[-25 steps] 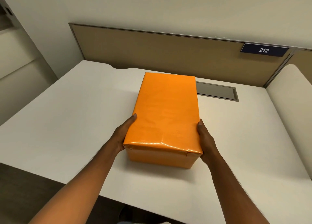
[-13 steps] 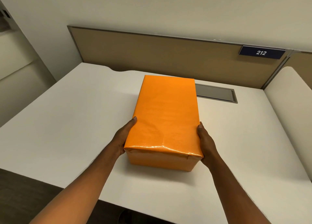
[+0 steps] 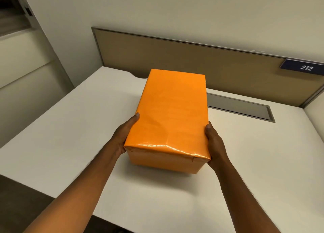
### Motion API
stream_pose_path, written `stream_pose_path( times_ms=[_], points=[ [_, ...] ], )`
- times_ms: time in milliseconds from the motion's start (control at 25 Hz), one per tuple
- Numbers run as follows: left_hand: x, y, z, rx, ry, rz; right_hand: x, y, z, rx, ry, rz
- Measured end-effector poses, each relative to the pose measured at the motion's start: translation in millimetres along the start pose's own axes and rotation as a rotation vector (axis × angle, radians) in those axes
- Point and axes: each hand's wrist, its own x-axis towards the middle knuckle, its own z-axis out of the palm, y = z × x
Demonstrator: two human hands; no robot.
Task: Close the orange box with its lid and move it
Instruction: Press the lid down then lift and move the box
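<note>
The orange box (image 3: 171, 120) has its lid on, a glossy orange cover that overhangs the near end. It is over the middle of the white desk (image 3: 70, 136), long side pointing away from me. My left hand (image 3: 125, 133) presses flat against the box's left side near the front corner. My right hand (image 3: 214, 145) grips the right side at the front corner, thumb up along the lid's edge. The fingers of both hands are hidden behind the box.
A grey cable hatch (image 3: 240, 107) is set into the desk right behind the box. A tan partition (image 3: 175, 60) closes off the back, with a dark "212" sign (image 3: 304, 67) at its right end. A second desk surface (image 3: 317, 113) begins at far right.
The box with both hands on it has shifted a little to the left and away from me on the desk; the grip is the same.
</note>
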Motion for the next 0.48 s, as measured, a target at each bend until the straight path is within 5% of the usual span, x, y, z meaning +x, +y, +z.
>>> stream_pose_path(
  times_ms=[480],
  points=[
    [135.8,168.9,-179.8,0.148,0.069,0.034,129.1,-2.3,256.4,0.037,0.041,0.036]
  ],
)
